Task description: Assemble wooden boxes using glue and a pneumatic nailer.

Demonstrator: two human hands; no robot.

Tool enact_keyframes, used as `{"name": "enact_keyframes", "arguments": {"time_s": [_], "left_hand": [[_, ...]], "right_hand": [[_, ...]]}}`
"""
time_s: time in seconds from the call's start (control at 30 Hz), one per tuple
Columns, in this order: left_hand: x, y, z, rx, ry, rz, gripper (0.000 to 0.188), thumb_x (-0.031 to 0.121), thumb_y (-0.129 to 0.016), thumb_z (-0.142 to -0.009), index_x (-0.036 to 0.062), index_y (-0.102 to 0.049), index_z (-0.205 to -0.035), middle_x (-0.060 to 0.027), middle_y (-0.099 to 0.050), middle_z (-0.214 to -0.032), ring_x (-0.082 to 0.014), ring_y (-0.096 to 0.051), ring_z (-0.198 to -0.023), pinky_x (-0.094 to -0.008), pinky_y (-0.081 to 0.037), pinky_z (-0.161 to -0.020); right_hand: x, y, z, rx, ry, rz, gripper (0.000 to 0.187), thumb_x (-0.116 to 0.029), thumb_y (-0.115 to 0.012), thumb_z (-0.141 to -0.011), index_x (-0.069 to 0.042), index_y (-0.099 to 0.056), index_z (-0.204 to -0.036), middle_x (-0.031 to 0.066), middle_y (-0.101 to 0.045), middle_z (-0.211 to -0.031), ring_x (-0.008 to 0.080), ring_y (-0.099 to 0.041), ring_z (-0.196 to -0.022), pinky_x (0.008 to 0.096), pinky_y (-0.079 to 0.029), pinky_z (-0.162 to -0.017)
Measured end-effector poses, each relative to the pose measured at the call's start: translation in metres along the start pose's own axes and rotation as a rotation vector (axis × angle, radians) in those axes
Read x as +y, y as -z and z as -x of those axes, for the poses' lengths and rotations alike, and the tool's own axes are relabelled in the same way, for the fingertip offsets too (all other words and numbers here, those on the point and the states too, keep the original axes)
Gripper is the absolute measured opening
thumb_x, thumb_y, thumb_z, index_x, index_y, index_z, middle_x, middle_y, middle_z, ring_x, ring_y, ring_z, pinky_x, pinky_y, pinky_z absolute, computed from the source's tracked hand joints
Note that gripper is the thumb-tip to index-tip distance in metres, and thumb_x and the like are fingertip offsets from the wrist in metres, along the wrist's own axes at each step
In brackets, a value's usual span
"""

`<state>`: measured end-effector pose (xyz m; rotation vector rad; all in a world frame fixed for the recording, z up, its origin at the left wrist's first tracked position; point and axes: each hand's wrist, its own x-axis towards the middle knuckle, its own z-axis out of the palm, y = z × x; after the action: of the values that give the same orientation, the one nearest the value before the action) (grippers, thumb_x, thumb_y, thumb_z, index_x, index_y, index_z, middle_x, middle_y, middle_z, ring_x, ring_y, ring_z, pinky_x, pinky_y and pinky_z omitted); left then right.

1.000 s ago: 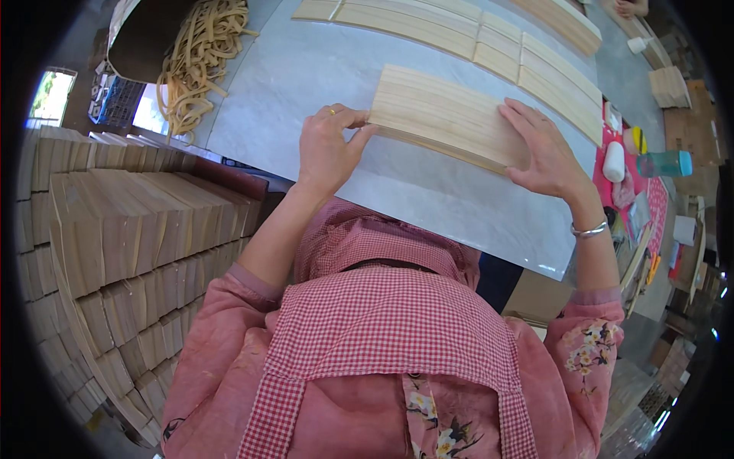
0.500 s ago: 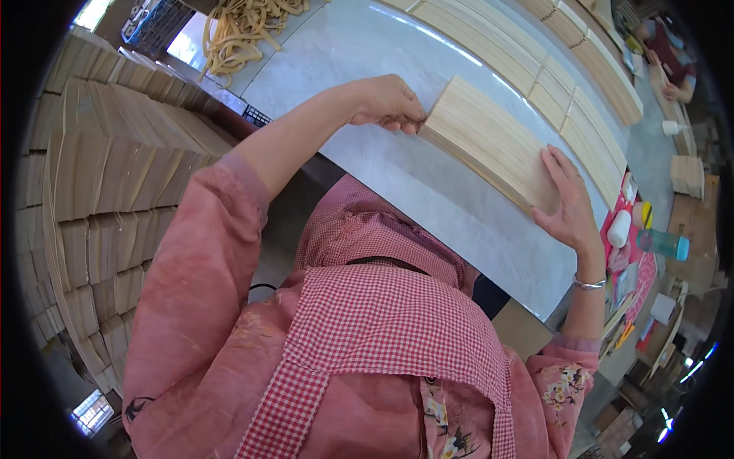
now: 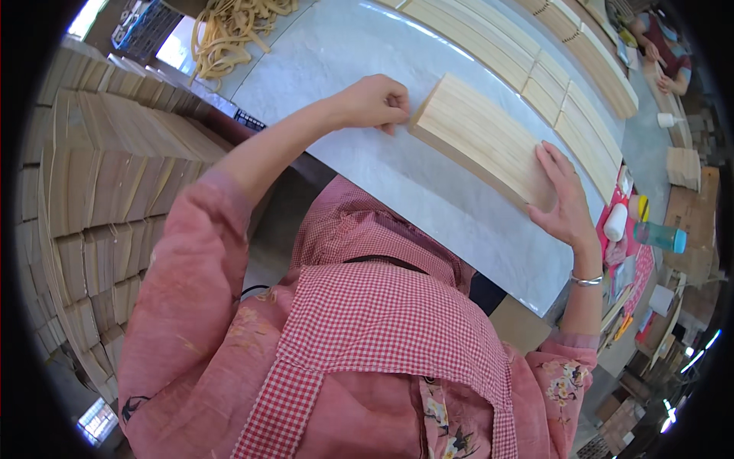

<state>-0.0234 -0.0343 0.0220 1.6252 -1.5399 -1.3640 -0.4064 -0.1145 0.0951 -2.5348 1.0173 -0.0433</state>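
Note:
A pale wooden stack of long, flat boards (image 3: pixel 482 138) lies slantwise on the grey-white tabletop (image 3: pixel 344 153), its layers seen along the near edge. My right hand (image 3: pixel 564 197) grips its right end, thumb at the near edge and fingers over the top and far side. Just off the left end is my left hand (image 3: pixel 376 103), its fingers curled in with nothing visible in them and a narrow gap to the boards. Beyond the stack lie rows of similar boards (image 3: pixel 527 73).
A heap of tan bands (image 3: pixel 229 34) sits at the far left. Tall stacks of wood pieces (image 3: pixel 115 176) stand left of the table. At right are a white bottle (image 3: pixel 616 222), a teal-capped bottle (image 3: pixel 659 236) and a pink cloth (image 3: pixel 641 268). Another person (image 3: pixel 667 50) works at far right.
My left hand has come away from the stack's left end, moving slightly left with fingers curled. My right hand keeps its place on the right end.

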Motion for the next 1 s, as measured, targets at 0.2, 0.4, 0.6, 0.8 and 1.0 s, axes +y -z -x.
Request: {"name": "enact_keyframes", "arguments": {"time_s": [0.2, 0.4, 0.6, 0.8, 1.0], "left_hand": [[0.017, -0.032, 0.034, 0.310, -0.275, -0.193, 0.025, 0.011, -0.074, -0.083, -0.0033, -0.072, -0.103, -0.0109, -0.072, -0.093, -0.0225, -0.066, -0.076, -0.0321, -0.054, -0.072], [0.027, -0.043, 0.040, 0.498, -0.230, -0.484, 0.019, 0.013, -0.075, -0.086, -0.0015, -0.074, -0.098, -0.0114, -0.073, -0.091, -0.0246, -0.065, -0.071, -0.0338, -0.052, -0.069], [0.039, -0.046, 0.040, 0.494, -0.204, -0.503, 0.021, 0.011, -0.075, -0.085, -0.0013, -0.075, -0.102, -0.0104, -0.074, -0.090, -0.0235, -0.064, -0.069, -0.0327, -0.051, -0.068], [0.044, -0.049, 0.037, 0.503, -0.148, -0.481, 0.019, 0.008, -0.076, -0.085, -0.0038, -0.075, -0.100, -0.0107, -0.073, -0.085, -0.0204, -0.061, -0.067, -0.0307, -0.050, -0.065], [0.052, -0.047, 0.037, 0.472, -0.085, -0.411, 0.018, 0.006, -0.075, -0.085, -0.0076, -0.075, -0.096, -0.0107, -0.072, -0.077, -0.0161, -0.058, -0.063, -0.0277, -0.048, -0.061]], "right_hand": [[0.014, -0.003, 0.005, 0.015, 0.041, 0.046, 0.092, -0.007, -0.076, -0.063, -0.010, -0.049, -0.151, 0.0102, -0.043, -0.158, 0.0323, -0.044, -0.141, 0.0383, -0.035, -0.119], [0.021, -0.012, 0.025, 0.300, 0.147, 0.226, 0.068, -0.009, -0.078, -0.072, -0.006, -0.059, -0.137, 0.0126, -0.060, -0.138, 0.0294, -0.058, -0.119, 0.0378, -0.047, -0.103], [0.037, -0.043, 0.084, 0.630, -0.242, -0.282, 0.017, 0.001, -0.073, -0.082, -0.001, -0.070, -0.099, 0.0058, -0.067, -0.091, 0.0145, -0.058, -0.075, 0.0271, -0.049, -0.069], [0.016, -0.068, 0.089, 0.623, -0.379, -0.279, 0.011, 0.000, -0.073, -0.082, 0.002, -0.070, -0.092, 0.0063, -0.068, -0.083, 0.0152, -0.055, -0.064, 0.0268, -0.047, -0.063], [0.017, -0.063, 0.086, 0.602, -0.375, -0.294, 0.006, -0.002, -0.071, -0.081, 0.003, -0.068, -0.081, 0.0075, -0.066, -0.069, 0.0189, -0.050, -0.054, 0.0291, -0.044, -0.058]]}}
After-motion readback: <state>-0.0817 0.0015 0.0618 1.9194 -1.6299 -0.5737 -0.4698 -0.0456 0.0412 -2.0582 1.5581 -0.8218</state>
